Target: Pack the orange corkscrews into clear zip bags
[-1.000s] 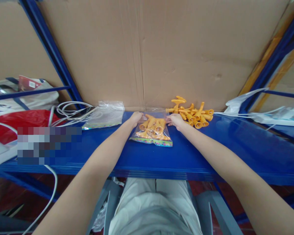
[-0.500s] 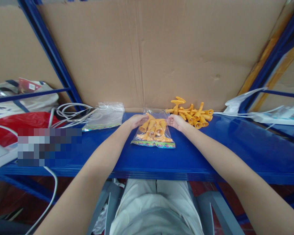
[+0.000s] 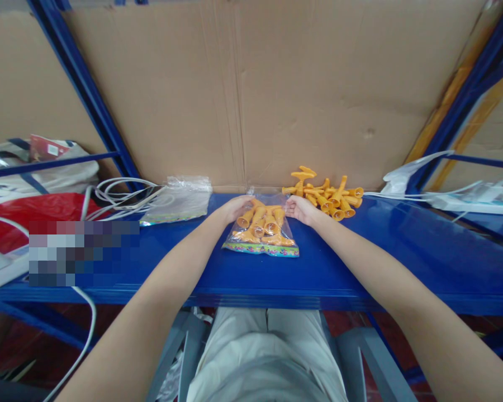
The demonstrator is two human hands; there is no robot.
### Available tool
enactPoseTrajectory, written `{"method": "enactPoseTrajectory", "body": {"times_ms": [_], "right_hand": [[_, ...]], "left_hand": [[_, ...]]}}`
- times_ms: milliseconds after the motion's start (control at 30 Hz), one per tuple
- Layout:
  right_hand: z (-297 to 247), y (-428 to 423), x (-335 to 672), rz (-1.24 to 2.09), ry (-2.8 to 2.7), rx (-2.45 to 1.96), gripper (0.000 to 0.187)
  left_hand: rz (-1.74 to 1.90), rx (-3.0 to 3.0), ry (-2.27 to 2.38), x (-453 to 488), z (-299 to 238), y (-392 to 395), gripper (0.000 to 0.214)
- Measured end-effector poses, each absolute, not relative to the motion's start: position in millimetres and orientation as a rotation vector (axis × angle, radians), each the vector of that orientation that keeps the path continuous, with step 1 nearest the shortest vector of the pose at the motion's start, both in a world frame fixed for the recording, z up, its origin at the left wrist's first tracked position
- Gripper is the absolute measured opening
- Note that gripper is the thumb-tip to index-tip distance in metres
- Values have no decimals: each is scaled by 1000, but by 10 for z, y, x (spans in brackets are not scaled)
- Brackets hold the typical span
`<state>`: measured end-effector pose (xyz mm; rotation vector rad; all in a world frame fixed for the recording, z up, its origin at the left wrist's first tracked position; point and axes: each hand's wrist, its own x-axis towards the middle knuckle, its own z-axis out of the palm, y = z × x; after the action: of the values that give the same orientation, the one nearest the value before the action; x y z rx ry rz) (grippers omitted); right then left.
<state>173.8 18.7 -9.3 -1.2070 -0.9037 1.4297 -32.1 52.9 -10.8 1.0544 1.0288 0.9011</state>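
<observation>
A clear plastic bag [image 3: 262, 249] with a colourful printed strip along its near edge lies on the blue table in front of me. Inside it are several orange plastic pieces [image 3: 259, 226] with funnel-like ends and T-shaped tops. My left hand [image 3: 238, 207] grips the bag's far left side, its fingers curled at the plastic. At the far right side, my right hand [image 3: 298, 209] pinches the bag's edge. Behind my right hand, a heap of similar loose orange pieces [image 3: 337, 198] rests against the cardboard.
Flat clear bags [image 3: 178, 202] lie at the back left beside coiled white cables [image 3: 123, 187]. A red bag [image 3: 46, 209] is farther left. Cardboard [image 3: 310, 100] closes off the back between blue posts. A white power strip [image 3: 478, 200] sits at the right.
Almost nothing differs. The bag's near edge has shifted very slightly toward me, and both hands keep their places at its sides.
</observation>
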Motion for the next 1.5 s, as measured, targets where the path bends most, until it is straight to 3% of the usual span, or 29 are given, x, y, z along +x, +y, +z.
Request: {"method": "enactPoseTrajectory", "body": {"times_ms": [167, 567, 833, 1100, 1500], "right_hand": [[-128, 178, 1725, 1423, -1001, -1163, 23], [-36, 118, 1528, 1381, -831, -897, 32], [-34, 40, 1507, 1417, -745, -974, 28], [-61, 75, 1573, 1451, -709, -1059, 30], [-157, 137, 1632, 1401, -988, -1081, 29]], "left_hand": [[1021, 1069, 1032, -238, -104, 502, 21], [1371, 998, 978, -256, 51, 506, 26], [1351, 1070, 1029, -199, 14, 425, 30], [957, 1149, 1083, -334, -46, 455, 19], [1069, 1185, 1058, -315, -59, 495, 24]]}}
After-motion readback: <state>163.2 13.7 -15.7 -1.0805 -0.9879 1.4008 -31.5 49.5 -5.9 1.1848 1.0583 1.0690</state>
